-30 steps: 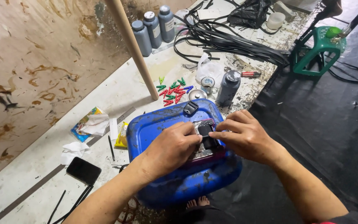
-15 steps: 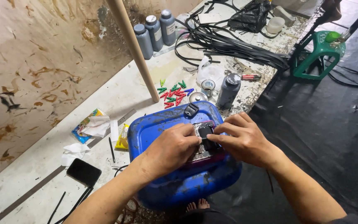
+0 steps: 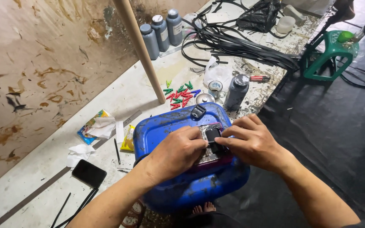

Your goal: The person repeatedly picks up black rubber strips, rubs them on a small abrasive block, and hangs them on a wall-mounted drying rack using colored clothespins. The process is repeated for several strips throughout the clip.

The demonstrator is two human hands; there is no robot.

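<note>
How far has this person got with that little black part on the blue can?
Set out already: the blue jerrycan serves as a work surface, with a grey bottle and coloured clips beside it. In hand: the left hand and right hand both pinch a small black part over a stained metal piece. It is still gripped, so the fitting looks unfinished.

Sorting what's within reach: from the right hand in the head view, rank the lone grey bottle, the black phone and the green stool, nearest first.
From the right hand:
1. Grey bottle, just beyond it on the bench.
2. Green stool, far up to the right.
3. Black phone, far left, past the left hand.
</note>
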